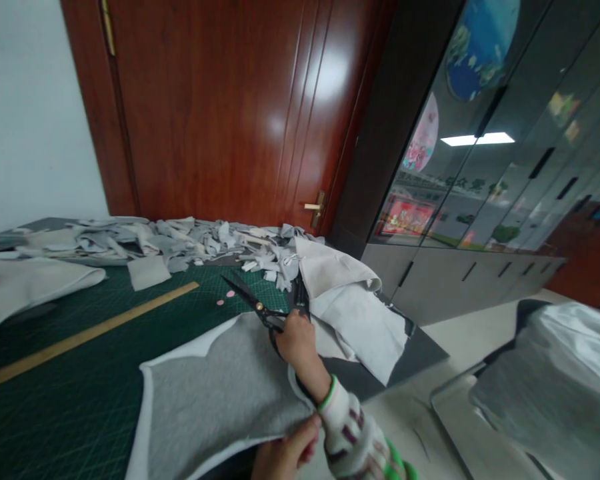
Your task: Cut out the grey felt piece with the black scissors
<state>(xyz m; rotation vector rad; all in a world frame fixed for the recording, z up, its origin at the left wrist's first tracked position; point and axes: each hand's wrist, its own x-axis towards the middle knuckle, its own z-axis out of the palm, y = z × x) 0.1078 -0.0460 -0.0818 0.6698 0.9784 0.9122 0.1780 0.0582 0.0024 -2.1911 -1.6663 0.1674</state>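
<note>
Black-handled scissors (258, 304) are in my right hand (297, 337), its fingers wrapped round the handles. Their blades are slightly parted and point to the upper left, over the green cutting mat (180, 303). Below them a grey piece of fabric (225, 387) with a pale underside lies on the mat, its left edge folded up. At the bottom, my left hand (293, 447) pinches the near right edge of this fabric. Two small pink discs (231, 293) lie close to the blade tips.
A wooden ruler (95, 330) crosses the mat on the left. Scraps of fabric (205, 240) are heaped along the back, and larger pale pieces (357, 307) lie to the right. A chair with grey cloth (550, 387) stands at the right, beyond the table's edge.
</note>
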